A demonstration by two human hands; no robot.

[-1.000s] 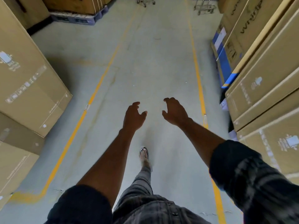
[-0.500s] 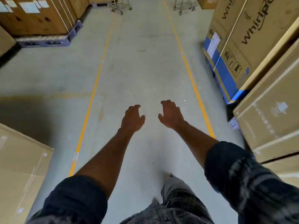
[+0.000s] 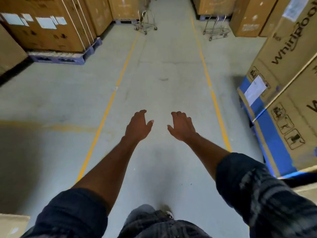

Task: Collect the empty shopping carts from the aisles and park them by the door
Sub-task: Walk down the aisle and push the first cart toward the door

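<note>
Walking: we head up the aisle floor (image 3: pixel 163 69) with both arms stretched ahead, and we judge the step in hand to be the approach to the carts.
Left hand (image 3: pixel 138 125): spread loose, fingers slack, holding nothing.
Right hand (image 3: pixel 182 127): the same, empty and relaxed, just beside the left.
Left cart (image 3: pixel 146 21): far ahead of our left hand, on the yellow line (image 3: pixel 109 103), near the stacked cartons (image 3: pixel 44 26).
Right cart (image 3: pixel 216 28): far ahead of our right hand, just outside the other yellow line.
Doing it well: we should keep between the lines, pick one cart, and close both hands on its handle only once it is within reach; whether the carts are empty we cannot tell from here.
Counts: two hands, two carts, two yellow lines, one blue pallet (image 3: pixel 56 58) left of our hands.
Whirlpool boxes (image 3: pixel 283 69): close on the right of our right hand.
</note>
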